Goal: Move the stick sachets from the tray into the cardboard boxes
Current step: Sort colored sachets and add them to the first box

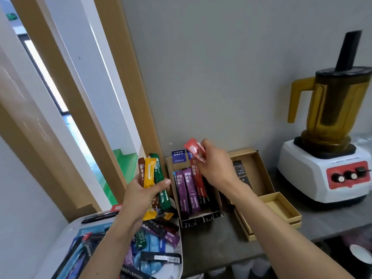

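White tray (64, 236), grey counter (211, 243), blender (322, 178), grey wall (221, 67)

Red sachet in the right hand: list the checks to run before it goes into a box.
1. Right hand pinches the red sachet: ok.
2. Left cardboard box open: ok.
3. Free slot beside its purple sachets: cannot tell, the hand hides part.
4. Left hand grips its yellow sachet and green sachet: ok.
5. Right cardboard box open: ok.
6. Tray emptied: not ok, many sachets lie in it.
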`<action>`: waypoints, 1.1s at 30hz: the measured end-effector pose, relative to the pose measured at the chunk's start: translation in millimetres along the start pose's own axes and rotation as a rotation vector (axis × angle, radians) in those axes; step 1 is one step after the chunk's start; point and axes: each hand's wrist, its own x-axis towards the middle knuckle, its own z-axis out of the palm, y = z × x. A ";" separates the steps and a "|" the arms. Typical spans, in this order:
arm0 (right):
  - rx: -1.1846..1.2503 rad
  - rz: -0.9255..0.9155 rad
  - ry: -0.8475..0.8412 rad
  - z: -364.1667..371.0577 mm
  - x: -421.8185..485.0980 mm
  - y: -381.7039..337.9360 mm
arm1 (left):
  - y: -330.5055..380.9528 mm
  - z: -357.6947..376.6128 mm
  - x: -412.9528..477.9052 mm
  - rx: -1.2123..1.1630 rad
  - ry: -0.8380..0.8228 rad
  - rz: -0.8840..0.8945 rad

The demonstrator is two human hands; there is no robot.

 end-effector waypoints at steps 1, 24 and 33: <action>-0.104 -0.047 -0.026 7.5 1.7 -2.3 | -1.7 -1.1 -1.8 -0.013 -0.001 -0.007; -0.066 -0.045 -0.563 26.6 -44.3 18.1 | -12.3 -9.1 -10.4 -0.013 -0.056 -0.041; -0.162 -0.136 -0.603 37.5 -57.1 20.6 | -12.0 -4.4 -9.0 -0.040 -0.064 -0.049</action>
